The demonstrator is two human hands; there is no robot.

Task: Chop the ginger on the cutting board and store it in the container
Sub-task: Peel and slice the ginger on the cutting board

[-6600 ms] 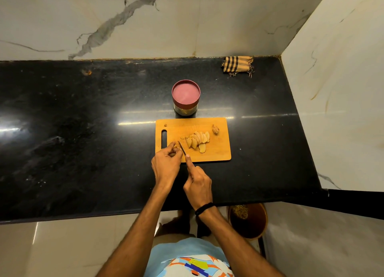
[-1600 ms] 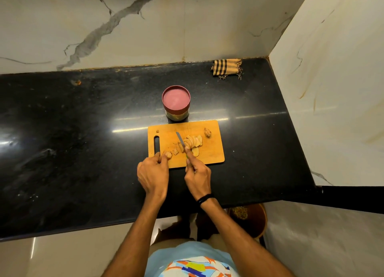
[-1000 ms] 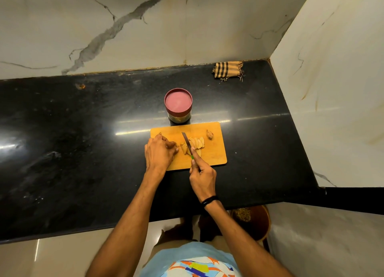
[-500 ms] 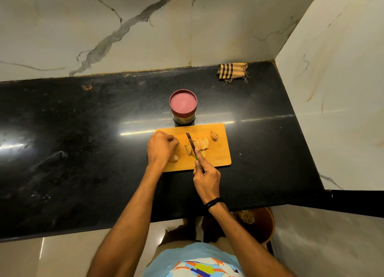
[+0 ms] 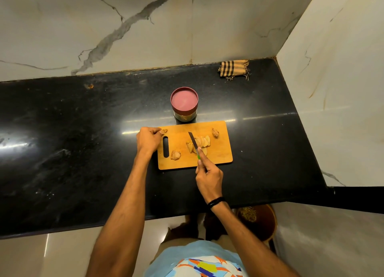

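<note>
While a fan of ginger slices (image 5: pixel 203 141) already lies near the middle of the cutting board (image 5: pixel 220 154), the job looks to me only partly done: coarse slicing, not fine chopping, and nothing stored. A thicker chunk (image 5: pixel 175 155) sits uncut beside the handle slot toward the board's near left corner, and a small knob (image 5: pixel 215 132) rests alone by the far right corner. The right hand (image 5: pixel 208 176), at the board's near edge, has its fingers wrapped round the green handle of the knife (image 5: pixel 192 141), forefinger stretched along the top, with the dark blade laid across the left end of the slices. The left hand (image 5: pixel 148 139) hovers at the far left corner, fingers curled, and appears to pinch a tiny scrap (image 5: pixel 164 131) between thumb and fingertips; whether that is peel or flesh I cannot tell. The container (image 5: pixel 185 116) stands on the black countertop (image 5: pixel 83 131) just beyond the board's far edge, its pink lid (image 5: pixel 184 99) on, so opening it, cutting the remaining pieces and moving everything across are all left. The ginger is pale yellow on its cut faces, brownish on the skin, the slices overlapping like shingles and looking firm and slightly moist. A striped cloth (image 5: pixel 233 68) lies at the countertop's far right corner.
</note>
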